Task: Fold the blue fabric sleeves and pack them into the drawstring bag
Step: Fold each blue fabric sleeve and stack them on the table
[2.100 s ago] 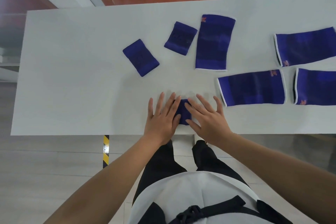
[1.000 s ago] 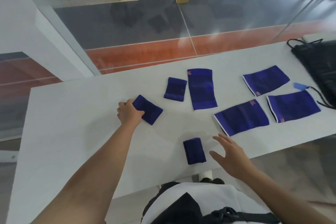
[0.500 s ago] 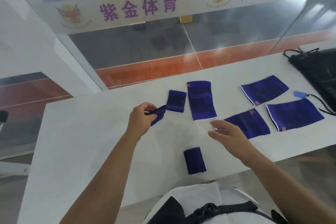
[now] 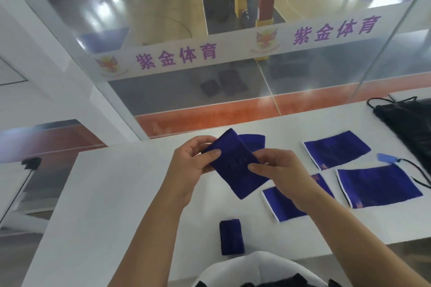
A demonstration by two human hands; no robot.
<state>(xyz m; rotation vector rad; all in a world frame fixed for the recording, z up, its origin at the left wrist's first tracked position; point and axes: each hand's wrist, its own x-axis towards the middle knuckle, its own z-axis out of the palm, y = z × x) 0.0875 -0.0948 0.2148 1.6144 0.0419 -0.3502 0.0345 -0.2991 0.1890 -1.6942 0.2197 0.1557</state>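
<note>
I hold a small blue sleeve (image 4: 235,168) up above the white table (image 4: 116,193), pinched by my left hand (image 4: 193,165) on its left edge and my right hand (image 4: 277,172) on its right edge. A folded blue sleeve (image 4: 232,236) lies near the table's front edge. Behind the held one peeks another blue sleeve (image 4: 253,141). Three larger flat blue sleeves lie to the right: one far (image 4: 335,149), one at the right (image 4: 377,187), one partly under my right wrist (image 4: 283,205). The black drawstring bag (image 4: 410,128) lies at the far right.
A glass wall with a white banner of purple characters (image 4: 210,56) stands just beyond the table's far edge. A small blue tag on a black cord (image 4: 384,158) lies beside the bag. My white-clothed torso is at the front edge.
My left hand lifted the small sleeve off the table and brought it toward the middle. My right hand rose and took hold of its other edge. The camera tilted up.
</note>
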